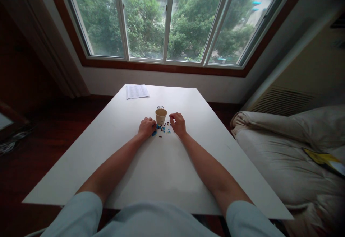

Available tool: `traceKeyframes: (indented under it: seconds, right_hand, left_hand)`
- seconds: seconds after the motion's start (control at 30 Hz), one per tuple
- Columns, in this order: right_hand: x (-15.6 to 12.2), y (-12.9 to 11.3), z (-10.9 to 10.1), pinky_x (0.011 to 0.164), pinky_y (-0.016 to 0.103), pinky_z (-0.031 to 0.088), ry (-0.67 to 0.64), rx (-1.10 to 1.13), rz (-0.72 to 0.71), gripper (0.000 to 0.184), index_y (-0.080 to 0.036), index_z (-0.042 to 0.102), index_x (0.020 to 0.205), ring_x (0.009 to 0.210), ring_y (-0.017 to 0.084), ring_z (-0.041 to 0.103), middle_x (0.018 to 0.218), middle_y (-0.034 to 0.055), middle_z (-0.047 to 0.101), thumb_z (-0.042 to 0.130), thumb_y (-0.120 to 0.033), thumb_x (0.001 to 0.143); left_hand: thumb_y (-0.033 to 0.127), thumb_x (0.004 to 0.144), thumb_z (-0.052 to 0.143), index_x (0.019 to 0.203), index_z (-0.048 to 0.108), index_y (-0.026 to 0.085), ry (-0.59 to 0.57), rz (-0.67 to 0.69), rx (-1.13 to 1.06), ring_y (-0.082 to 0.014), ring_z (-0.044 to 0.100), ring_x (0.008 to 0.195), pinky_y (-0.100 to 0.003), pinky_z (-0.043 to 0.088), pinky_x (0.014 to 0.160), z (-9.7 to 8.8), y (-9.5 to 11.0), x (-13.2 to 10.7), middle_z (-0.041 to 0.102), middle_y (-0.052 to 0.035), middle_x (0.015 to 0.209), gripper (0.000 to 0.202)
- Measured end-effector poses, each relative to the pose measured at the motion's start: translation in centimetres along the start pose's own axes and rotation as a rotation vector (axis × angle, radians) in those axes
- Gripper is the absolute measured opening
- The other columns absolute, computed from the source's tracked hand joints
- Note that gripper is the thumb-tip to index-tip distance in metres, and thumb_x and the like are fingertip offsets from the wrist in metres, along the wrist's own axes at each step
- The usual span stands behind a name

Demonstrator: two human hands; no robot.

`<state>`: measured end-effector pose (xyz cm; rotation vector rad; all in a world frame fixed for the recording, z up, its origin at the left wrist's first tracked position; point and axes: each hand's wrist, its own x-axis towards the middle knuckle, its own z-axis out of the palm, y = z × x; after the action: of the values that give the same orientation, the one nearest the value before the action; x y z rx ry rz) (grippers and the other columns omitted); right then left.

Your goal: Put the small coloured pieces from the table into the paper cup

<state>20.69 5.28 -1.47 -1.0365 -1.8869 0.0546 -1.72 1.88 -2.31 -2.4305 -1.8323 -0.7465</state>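
Both hands sit at frame centre, flanking the cup [161, 116] to reach the beads [162, 129]. The left hand [147, 127] is curled over some beads on the table [161, 168]; the right hand [178, 122] pinches loosely, contents unclear.

A person in a pale blue short-sleeved top, its loose sleeves ending above the elbows, with bare forearms and no watch, ring or glove visible on the left hand [147, 127] or right hand [178, 122].
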Motion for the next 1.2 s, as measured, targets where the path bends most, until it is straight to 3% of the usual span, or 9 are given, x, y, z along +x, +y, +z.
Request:
traceKeyframes:
  seconds: [0.43,0.8,1.03,1.2]
  right_hand:
    - [-0.1,-2.4,0.2,0.095,0.041,0.047,0.002,0.047,-0.068,0.026,-0.023,0.066,0.112,0.105,0.025,0.054,0.106,0.0098,0.064,0.045,-0.021,0.097]
    - [0.3,-2.7,0.3,0.110,0.050,0.041,-0.026,0.045,-0.208,0.046,-0.025,0.048,0.142,0.131,0.027,0.046,0.138,0.0098,0.054,0.048,-0.031,0.097]
    - [0.1,-1.5,0.1,0.107,0.047,0.043,0.037,0.077,-0.082,0.038,-0.023,0.054,0.134,0.123,0.026,0.051,0.129,0.0099,0.059,0.045,-0.031,0.097]
    - [0.0,0.6,0.6,0.097,0.043,0.045,0.086,0.040,0.081,0.028,-0.020,0.065,0.112,0.107,0.025,0.055,0.110,0.0102,0.065,0.044,-0.024,0.094]
  left_hand:
    - [0.030,0.087,0.060,0.089,0.074,0.023,0.000,-0.016,-0.006,-0.0258,0.052,0.097,-0.038,0.041,0.085,-0.2,0.0,-0.1,0.067,-0.0095,0.099,0.016]
    - [0.032,0.089,0.057,0.089,0.075,0.023,-0.005,-0.024,0.037,-0.0248,0.052,0.098,-0.037,0.040,0.086,-0.4,0.2,0.0,0.067,-0.0093,0.099,0.020]
    - [0.032,0.088,0.058,0.090,0.074,0.022,-0.022,-0.016,0.021,-0.0254,0.051,0.099,-0.037,0.040,0.085,-0.5,0.2,0.0,0.067,-0.0094,0.101,0.019]
    - [0.030,0.090,0.056,0.089,0.073,0.021,-0.022,-0.005,0.022,-0.0249,0.052,0.099,-0.037,0.040,0.084,-0.4,0.1,0.1,0.068,-0.0095,0.102,0.019]
